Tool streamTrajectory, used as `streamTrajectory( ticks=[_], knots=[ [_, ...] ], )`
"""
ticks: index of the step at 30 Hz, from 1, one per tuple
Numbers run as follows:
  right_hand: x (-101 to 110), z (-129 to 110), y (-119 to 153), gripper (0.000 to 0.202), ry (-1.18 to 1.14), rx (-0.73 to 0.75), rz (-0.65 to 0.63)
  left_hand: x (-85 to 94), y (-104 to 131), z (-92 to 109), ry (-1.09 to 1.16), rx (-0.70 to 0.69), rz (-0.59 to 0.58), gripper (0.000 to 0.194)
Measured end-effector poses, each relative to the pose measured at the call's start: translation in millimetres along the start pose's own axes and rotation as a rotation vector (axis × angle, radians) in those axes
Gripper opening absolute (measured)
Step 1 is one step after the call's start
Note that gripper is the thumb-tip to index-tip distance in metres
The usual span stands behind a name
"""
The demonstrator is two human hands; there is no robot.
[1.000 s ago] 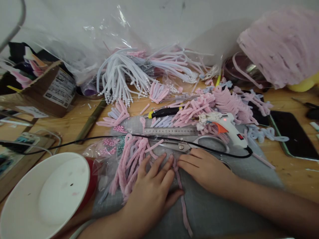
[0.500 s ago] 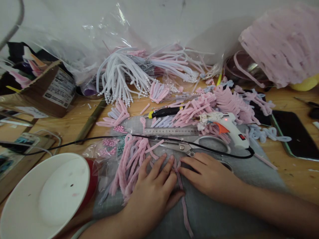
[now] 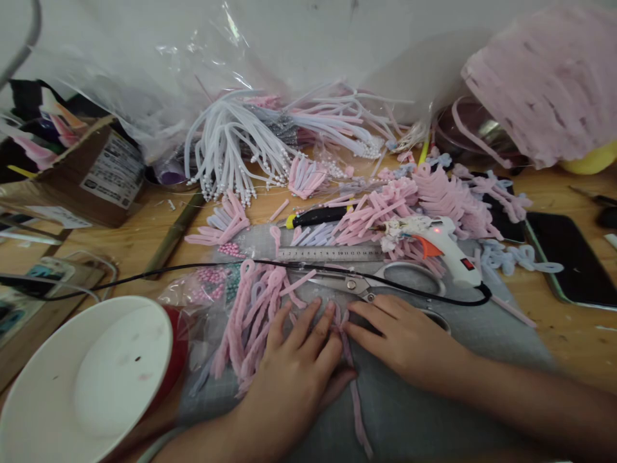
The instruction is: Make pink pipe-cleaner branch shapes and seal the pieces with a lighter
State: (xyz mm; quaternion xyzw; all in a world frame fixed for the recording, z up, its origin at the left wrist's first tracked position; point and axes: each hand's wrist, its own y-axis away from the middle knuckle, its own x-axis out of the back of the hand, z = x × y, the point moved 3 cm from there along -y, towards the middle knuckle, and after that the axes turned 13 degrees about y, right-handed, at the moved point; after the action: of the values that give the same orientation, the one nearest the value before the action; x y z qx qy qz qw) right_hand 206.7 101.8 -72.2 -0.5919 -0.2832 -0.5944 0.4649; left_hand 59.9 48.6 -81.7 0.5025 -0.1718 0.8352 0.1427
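My left hand point(image 3: 296, 366) lies palm down on a grey mat point(image 3: 424, 418), its fingers stretched and spread. Its thumb crosses a long pink pipe cleaner point(image 3: 359, 418), which runs down toward me. The fingertips of my right hand point(image 3: 409, 337) close in on the upper end of that pipe cleaner; what lies under them is partly hidden. Left of my left hand rests a bundle of looped and twisted pink pipe cleaners point(image 3: 238, 321). Just beyond both hands are metal scissors point(image 3: 351, 284), one handle loop partly covered by my right hand.
A white glue gun point(image 3: 456, 257) with a lit red light lies behind the scissors, its black cord point(image 3: 168, 269) crossing the mat. Beyond are a steel ruler point(image 3: 332, 253) and cut pink pieces point(image 3: 380, 206). A white bowl point(image 3: 38, 386) stands left; a phone point(image 3: 573, 257) lies right.
My hands and the pipe cleaner hold nearly the same place. The view has shifted very slightly.
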Motion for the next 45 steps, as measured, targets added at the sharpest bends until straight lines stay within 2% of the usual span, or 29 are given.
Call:
streamTrajectory(
  ticks=[6,10,14,17,19,21,23,26,28,30,34,36,39,42,45],
  knots=[
    [-3,0,0,0.017,-0.007,0.000,-0.011,2.4,-1,0,0.005,0.003,-0.005,0.027],
    [-4,0,1,0.017,-0.085,-0.052,-0.005,5.9,-4,1,0.017,-0.026,0.003,0.033],
    [13,12,6,0.018,-0.179,-0.132,0.119,9.6,-4,0,0.041,-0.038,0.027,0.045],
    [33,40,15,0.014,-0.059,-0.292,0.221,11.9,-4,-2,0.106,0.006,0.018,0.052],
    [41,67,27,0.016,0.090,-0.558,0.243,13.5,-5,-4,0.158,0.051,0.009,0.054],
    [39,91,40,0.034,0.140,-0.824,0.154,15.1,-6,-6,0.195,0.089,0.007,0.056],
    [28,106,50,0.045,0.019,-0.987,-0.028,16.1,-7,-7,0.215,0.105,0.012,0.057],
    [11,109,58,0.043,-0.169,-1.096,-0.239,14.9,-7,-9,0.231,0.106,0.016,0.059],
    [6,107,59,0.039,-0.217,-1.135,-0.271,13.0,-7,-9,0.232,0.115,0.025,0.064],
    [5,106,59,0.039,-0.327,-1.184,-0.158,11.0,-7,-10,0.221,0.125,0.037,0.068],
    [11,107,59,0.039,-0.854,-1.312,0.287,9.0,-6,-9,0.200,0.125,0.032,0.066],
    [18,106,58,0.042,-1.101,-1.344,0.440,9.0,-7,-9,0.197,0.131,0.028,0.065],
    [24,100,53,0.039,-1.320,-1.325,0.447,9.2,-7,-9,0.190,0.136,0.034,0.066],
    [26,95,52,0.040,-1.207,-1.246,0.489,9.3,-6,-9,0.178,0.129,0.043,0.067],
    [23,87,52,0.062,-0.851,-1.125,0.471,9.4,-6,-8,0.160,0.128,0.041,0.065]
  ],
)
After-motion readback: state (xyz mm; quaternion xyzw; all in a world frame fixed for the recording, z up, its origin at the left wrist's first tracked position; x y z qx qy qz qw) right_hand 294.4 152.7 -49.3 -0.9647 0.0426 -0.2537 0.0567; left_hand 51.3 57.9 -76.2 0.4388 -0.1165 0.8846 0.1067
